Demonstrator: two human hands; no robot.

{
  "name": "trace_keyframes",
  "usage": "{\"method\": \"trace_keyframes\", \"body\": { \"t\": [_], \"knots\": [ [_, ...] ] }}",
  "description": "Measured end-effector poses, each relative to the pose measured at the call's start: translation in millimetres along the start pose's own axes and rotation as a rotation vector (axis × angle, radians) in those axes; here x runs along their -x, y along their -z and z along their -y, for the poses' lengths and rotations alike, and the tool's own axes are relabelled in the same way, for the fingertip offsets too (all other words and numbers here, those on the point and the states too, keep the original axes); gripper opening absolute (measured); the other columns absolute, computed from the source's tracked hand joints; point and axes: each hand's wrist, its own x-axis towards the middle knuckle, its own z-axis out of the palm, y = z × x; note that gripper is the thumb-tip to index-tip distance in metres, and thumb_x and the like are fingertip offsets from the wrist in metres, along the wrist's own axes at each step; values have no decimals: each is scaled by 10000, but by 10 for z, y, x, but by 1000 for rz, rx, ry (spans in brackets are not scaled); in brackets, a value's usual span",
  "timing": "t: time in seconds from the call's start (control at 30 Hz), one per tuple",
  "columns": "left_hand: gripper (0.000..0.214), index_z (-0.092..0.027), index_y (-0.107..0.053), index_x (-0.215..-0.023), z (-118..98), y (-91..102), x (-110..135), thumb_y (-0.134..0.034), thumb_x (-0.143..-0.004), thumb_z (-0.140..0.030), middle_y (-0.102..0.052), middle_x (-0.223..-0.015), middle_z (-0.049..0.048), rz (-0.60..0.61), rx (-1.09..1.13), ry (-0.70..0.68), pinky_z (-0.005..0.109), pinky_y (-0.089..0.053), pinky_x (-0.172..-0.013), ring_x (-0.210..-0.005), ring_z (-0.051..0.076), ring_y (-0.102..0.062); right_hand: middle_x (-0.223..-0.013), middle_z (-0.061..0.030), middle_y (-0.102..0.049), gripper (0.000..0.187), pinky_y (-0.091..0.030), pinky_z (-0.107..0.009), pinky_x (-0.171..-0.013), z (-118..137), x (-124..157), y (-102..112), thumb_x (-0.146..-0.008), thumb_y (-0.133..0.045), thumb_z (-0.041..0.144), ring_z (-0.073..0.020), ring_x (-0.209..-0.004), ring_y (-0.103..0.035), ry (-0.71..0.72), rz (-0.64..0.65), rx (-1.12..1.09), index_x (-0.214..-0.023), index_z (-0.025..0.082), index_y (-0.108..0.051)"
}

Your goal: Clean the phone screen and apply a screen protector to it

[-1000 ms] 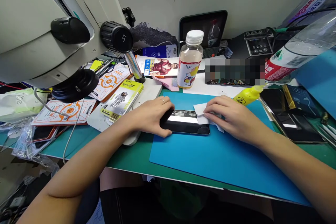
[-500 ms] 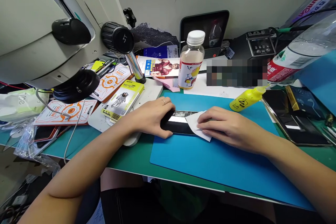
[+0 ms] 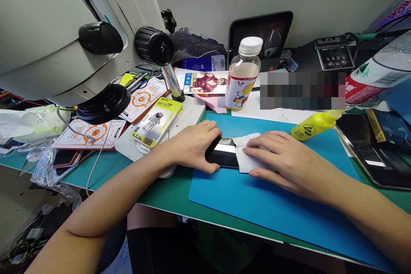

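Note:
A dark, glossy phone (image 3: 226, 156) lies flat on the blue mat (image 3: 244, 203), with bright reflections across its screen. Thumb and fingers of my left hand (image 3: 197, 145) grip its left end from both long sides; a ring is on one finger. My right hand (image 3: 282, 158) presses a white wipe (image 3: 248, 154) onto the phone's right part, fingers laid over the cloth. The wipe and hand hide that end of the phone. Just beyond the right hand, a yellow dispenser bottle (image 3: 314, 126) leans over at a slant.
A microscope (image 3: 105, 51) overhangs the left side, its base carrying a yellow battery box (image 3: 157, 122). Behind the mat stands a drink bottle (image 3: 242, 75). Another phone (image 3: 369, 150) lies at right, near a large tilted water bottle (image 3: 382, 72). Orange-and-white boxes (image 3: 91, 132) are stacked at left.
The wipe has turned and lies flatter over the phone's right part, with the right hand's fingers more spread on it. The left hand keeps its grip. The whole view has shifted slightly.

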Motion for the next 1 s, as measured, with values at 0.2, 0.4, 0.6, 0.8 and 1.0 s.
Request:
{"method": "trace_keyframes", "body": {
  "t": [0.2,0.4,0.6,0.8,1.0],
  "knots": [
    [563,-172,-601,-1153,-54,-7,-3,-800,-809,-570,-624,-1156,111,2,-52,1,405,-531,-808,-1035,308,-641,-1162,-197,-751,589,-574,-475,-825,45,-31,-65,-1091,-492,590,-332,-982,-696,-50,28,51,-1372,131,-732],
    [574,-168,-598,-1143,-61,-16,-12,-779,-813,-602,-633,-1154,126,11,-79,-8,426,-541,-816,-1064,330,-642,-1210,-221,-750,640,-590,-500,-854,92,-107,-96,-1090,-456,628,-350,-1044,-697,-82,57,73,-1417,146,-720],
    [532,-178,-585,-1111,-57,-22,-10,-783,-821,-578,-646,-1165,135,14,-85,-16,422,-543,-822,-1078,334,-648,-1441,-251,-686,596,-550,-653,-1079,47,-120,-210,-1064,-552,594,-460,-1411,-584,-127,67,57,-1489,200,-693],
    [576,-173,-586,-1159,-47,-19,-14,-785,-820,-594,-641,-1185,135,19,-75,-15,424,-544,-838,-1084,336,-648,-1486,-262,-661,574,-534,-709,-1124,-28,-86,-197,-1052,-589,577,-506,-1523,-499,-156,64,104,-1450,186,-724],
    [591,-169,-591,-1170,-30,-4,-11,-787,-831,-611,-628,-1194,127,38,-54,-12,407,-529,-823,-1076,319,-645,-1305,-228,-760,434,-603,-618,-1074,-39,-103,-70,-1063,-604,491,-451,-1361,-650,-86,7,57,-1200,143,-825]
  ]
}}
